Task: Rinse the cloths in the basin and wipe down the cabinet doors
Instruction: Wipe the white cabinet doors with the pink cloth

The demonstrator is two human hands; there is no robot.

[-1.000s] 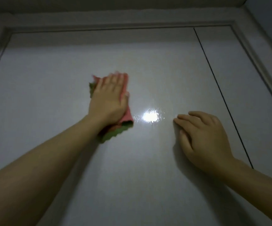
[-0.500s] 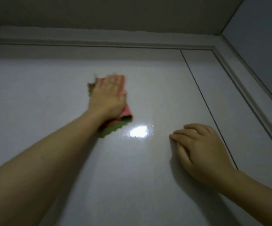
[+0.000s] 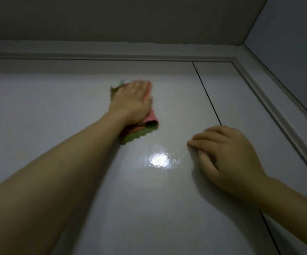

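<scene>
The left hand (image 3: pixel 132 102) lies flat, fingers stretched out and together, pressing a pink and green cloth (image 3: pixel 139 131) against the wide white door (image 3: pixel 57 111). The cloth sits high on the door, near its top edge, showing past the fingertips and below the wrist, where its green scalloped hem bunches. The hand and the cloth's far end are blurred. The right hand (image 3: pixel 230 159) holds nothing; its fingers are loosely curled, tips and palm resting on the same door, right of the cloth and lower, just left of the dark seam (image 3: pixel 207 94) that parts this door from a narrower one (image 3: pixel 244 111). A bright glare spot (image 3: pixel 159 160) shines on the glossy door between the hands. A moulded frame (image 3: pixel 270 107) runs along the top and right, with a ceiling (image 3: pixel 112 19) above.
</scene>
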